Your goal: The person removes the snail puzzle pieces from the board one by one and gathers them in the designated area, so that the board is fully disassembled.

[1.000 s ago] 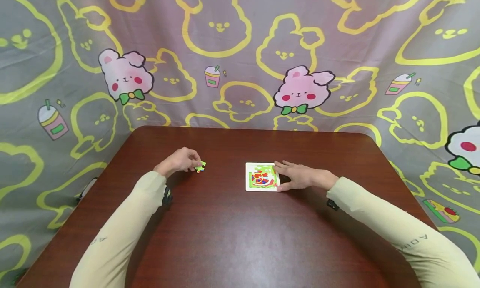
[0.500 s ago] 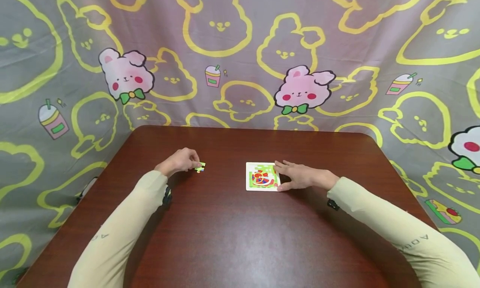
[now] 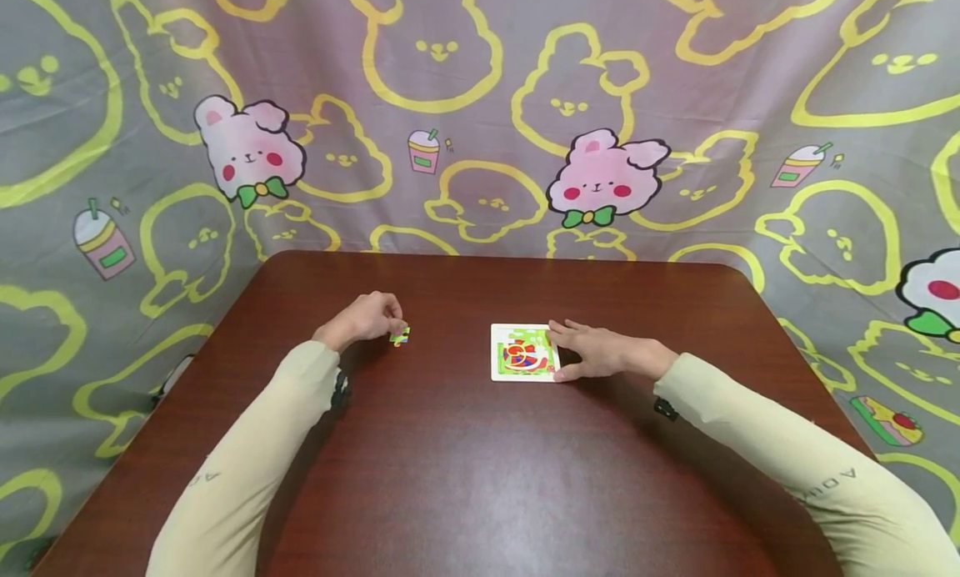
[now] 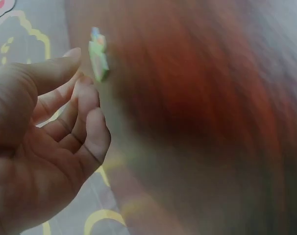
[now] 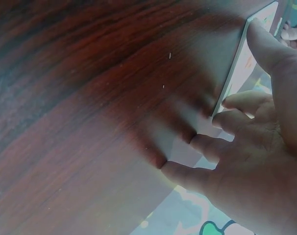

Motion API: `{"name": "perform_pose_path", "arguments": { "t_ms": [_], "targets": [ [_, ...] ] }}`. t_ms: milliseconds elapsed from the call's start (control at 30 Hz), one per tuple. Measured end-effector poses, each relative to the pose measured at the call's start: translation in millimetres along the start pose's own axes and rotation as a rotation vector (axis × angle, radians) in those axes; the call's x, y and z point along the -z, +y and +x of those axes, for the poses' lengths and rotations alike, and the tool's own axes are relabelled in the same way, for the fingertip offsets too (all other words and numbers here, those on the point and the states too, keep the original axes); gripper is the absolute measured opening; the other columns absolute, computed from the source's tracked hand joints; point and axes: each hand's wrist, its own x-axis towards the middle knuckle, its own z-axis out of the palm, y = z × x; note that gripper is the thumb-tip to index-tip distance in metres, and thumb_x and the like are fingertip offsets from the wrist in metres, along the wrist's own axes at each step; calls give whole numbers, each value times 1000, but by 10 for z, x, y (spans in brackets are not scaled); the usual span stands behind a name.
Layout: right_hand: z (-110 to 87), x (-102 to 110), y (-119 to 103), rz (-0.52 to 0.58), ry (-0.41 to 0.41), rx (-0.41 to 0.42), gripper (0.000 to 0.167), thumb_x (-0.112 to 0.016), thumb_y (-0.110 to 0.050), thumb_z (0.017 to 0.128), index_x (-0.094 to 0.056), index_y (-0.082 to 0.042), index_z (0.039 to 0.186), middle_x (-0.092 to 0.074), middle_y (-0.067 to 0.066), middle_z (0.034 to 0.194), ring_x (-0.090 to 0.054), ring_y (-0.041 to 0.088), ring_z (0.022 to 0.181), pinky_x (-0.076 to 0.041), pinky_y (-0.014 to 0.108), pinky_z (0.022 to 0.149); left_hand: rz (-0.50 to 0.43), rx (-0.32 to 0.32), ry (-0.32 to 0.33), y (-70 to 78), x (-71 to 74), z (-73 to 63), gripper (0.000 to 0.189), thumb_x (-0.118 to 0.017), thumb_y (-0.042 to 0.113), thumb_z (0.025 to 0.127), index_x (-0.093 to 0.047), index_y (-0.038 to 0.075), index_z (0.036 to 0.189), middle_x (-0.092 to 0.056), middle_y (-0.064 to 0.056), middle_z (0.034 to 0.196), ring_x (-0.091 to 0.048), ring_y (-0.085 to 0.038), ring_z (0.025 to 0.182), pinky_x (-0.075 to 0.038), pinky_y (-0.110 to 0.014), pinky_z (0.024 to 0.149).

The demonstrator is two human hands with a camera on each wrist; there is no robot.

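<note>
A small square jigsaw puzzle (image 3: pixel 523 356) in a white frame lies mid-table, with a red spiral picture on light green. My right hand (image 3: pixel 596 352) rests along its right side, fingers spread. The right wrist view shows the thumb (image 5: pixel 266 41) on one corner of the frame and other fingertips reaching the wood. To the left, my left hand (image 3: pixel 371 317) has its thumb and fingers brought together right at small green puzzle pieces (image 3: pixel 401 338). In the left wrist view these pieces (image 4: pixel 98 56) show blurred, just beyond the thumb tip; I cannot tell whether one is pinched.
The brown wooden table (image 3: pixel 480 452) has rounded far corners. A patterned curtain (image 3: pixel 480 127) hangs behind it and along both sides. Dark wrist straps (image 3: pixel 340 389) show below both cream sleeves (image 3: pixel 247 452).
My left hand has shifted slightly up and right, its fingertips now covering more of the green pieces. The right hand and the framed puzzle have stayed put.
</note>
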Motion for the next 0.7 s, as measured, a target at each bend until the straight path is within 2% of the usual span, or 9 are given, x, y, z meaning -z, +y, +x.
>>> {"name": "perform_pose_path", "arguments": {
  "t_ms": [133, 233, 333, 400, 500, 567, 700],
  "targets": [
    [8, 9, -15, -1, 3, 7, 90, -64, -57, 88, -26, -10, 155, -14, 12, 165, -11, 42, 150, -22, 61, 115, -21, -51, 41, 99, 14, 0, 17, -68, 25, 92, -65, 8, 96, -71, -5, 84, -64, -16, 73, -46, -32, 73],
    [10, 11, -18, -9, 2, 11, 89, -63, -56, 89, -26, -9, 155, -14, 13, 165, -11, 42, 150, -23, 61, 115, -84, -84, 60, 184, 0, 19, 18, -68, 25, 92, -66, 9, 100, -71, -5, 90, -67, -15, 75, -49, -32, 73],
    [12, 7, -23, -7, -1, 9, 88, -63, -55, 89, -25, -10, 155, -14, 12, 165, -11, 42, 151, -22, 61, 116, -169, -94, 52, 257, -34, 38, 19, -66, 26, 93, -66, 10, 103, -70, -7, 95, -67, -18, 81, -51, -29, 67],
    [14, -2, -21, -7, -1, 10, 89, -63, -55, 89, -25, -10, 155, -14, 13, 165, -11, 42, 150, -22, 61, 115, -237, -95, 34, 301, -62, 50, 18, -66, 25, 94, -66, 11, 105, -70, -11, 96, -67, -25, 79, -49, -28, 58],
    [11, -7, -15, -6, 0, 5, 89, -63, -56, 89, -25, -10, 155, -14, 12, 165, -11, 42, 151, -22, 61, 116, -314, -90, 17, 381, -96, 62, 19, -65, 26, 94, -66, 13, 107, -69, -17, 97, -65, -32, 81, -46, -28, 53],
    [6, -3, -6, -7, 3, 7, 89, -63, -56, 89, -25, -10, 155, -14, 12, 165, -11, 42, 150, -22, 61, 115, -344, -100, 14, 442, -118, 72, 20, -65, 26, 95, -67, 13, 110, -69, -19, 98, -64, -34, 82, -48, -31, 56],
    [-2, 11, -6, -6, 3, 6, 89, -63, -56, 89, -25, -11, 155, -14, 12, 165, -11, 41, 151, -22, 62, 115, -381, -114, 6, 553, -179, 89, 27, -65, 26, 95, -66, 10, 116, -69, -19, 103, -66, -33, 89, -54, -41, 71]
  ]
}}
